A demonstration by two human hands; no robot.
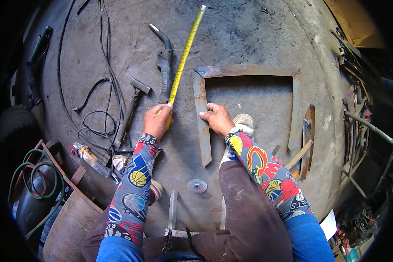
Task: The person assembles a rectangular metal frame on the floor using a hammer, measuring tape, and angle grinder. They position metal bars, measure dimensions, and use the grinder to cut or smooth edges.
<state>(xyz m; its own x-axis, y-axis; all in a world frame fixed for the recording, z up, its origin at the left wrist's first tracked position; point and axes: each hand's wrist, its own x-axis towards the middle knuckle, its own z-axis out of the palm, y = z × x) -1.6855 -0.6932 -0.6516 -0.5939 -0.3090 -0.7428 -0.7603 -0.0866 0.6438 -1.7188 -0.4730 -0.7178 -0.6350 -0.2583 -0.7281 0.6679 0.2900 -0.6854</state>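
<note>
My left hand (pixel 156 121) is closed around a yellow tape measure (pixel 187 52), its case mostly hidden in the palm. The blade is pulled out and slants up and to the right over the concrete floor, its metal-hooked end far from me. My right hand (pixel 218 118) grips the left leg of a three-sided frame of rusty angle iron (pixel 251 70), thumb on top, the other fingers partly hidden. The frame's open side faces me, and mitre joints show at its far corners. The blade lies apart from the frame, to its left.
Left of the tape are a welding torch (pixel 165 65), a hammer (pixel 134 102), looped cables (pixel 111 78) and an angle grinder (pixel 91 160). A grinding disc (pixel 197 186) lies between my feet. Metal offcuts (pixel 308 139) lie right of the frame; scrap metal (pixel 358 126) piles up farther right.
</note>
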